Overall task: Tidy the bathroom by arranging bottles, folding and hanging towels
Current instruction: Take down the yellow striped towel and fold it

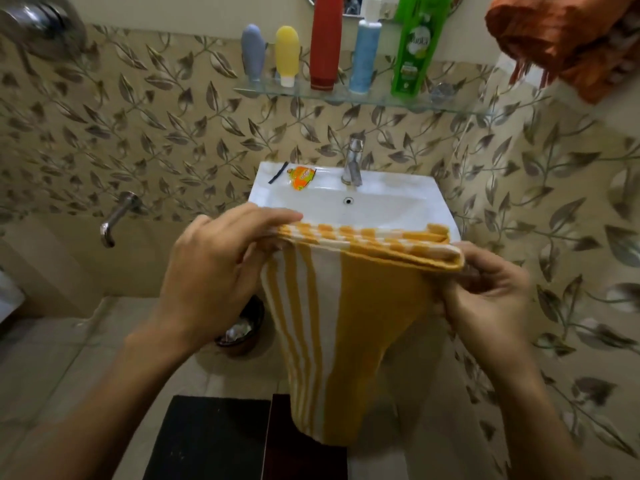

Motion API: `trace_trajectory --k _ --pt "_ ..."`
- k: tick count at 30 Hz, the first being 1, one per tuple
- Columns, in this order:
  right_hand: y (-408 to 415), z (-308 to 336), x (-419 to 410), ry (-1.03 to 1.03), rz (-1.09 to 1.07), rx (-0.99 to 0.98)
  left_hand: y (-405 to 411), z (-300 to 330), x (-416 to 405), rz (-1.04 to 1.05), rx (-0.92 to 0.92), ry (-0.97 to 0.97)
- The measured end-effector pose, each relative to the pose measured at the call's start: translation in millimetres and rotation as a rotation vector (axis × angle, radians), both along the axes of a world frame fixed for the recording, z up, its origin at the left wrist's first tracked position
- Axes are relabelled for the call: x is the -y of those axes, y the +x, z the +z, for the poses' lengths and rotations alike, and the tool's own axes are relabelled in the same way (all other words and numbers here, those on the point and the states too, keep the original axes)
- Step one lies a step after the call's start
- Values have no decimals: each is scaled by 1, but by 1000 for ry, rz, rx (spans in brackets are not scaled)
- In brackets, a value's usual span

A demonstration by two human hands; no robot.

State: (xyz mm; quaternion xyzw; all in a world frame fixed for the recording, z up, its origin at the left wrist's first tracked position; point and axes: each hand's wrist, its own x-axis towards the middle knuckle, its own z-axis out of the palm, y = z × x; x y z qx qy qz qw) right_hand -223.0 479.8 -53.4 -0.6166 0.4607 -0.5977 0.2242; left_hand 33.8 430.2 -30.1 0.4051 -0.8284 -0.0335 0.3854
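Note:
A yellow and white striped towel (349,327) hangs folded in front of the white sink (398,199). My left hand (214,271) pinches its top edge at the left corner. My right hand (485,299) grips the right corner of the same edge. Above, a glass shelf (450,107) carries several upright bottles: a grey tube (253,51), a yellow tube (287,53), a red bottle (325,39), a blue bottle (365,55) and a green bottle (417,46). An orange towel (571,46) hangs at the top right.
A chrome tap (354,161) stands on the sink, with an orange sachet (303,177) and a black strip (278,172) beside it. A wall spout (117,216) sticks out at left. A small bin (242,330) sits on the floor, and a dark mat (207,441) lies below.

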Motion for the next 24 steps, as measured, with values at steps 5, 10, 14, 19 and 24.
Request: trace_trajectory --k 5,10,14,19,24 --pt "2 -2 15 261 -34 -135 -11 -1 14 17 78 174" --pt "4 13 19 163 -68 -90 -13 15 17 29 20 96" --pt "6 22 16 -13 -84 -75 -14 23 10 54 -50 11" --pt "3 24 16 -57 -86 -74 -21 24 7 59 -225 -32" --pt "6 24 13 -221 -104 -129 -22 16 6 28 -318 -252"
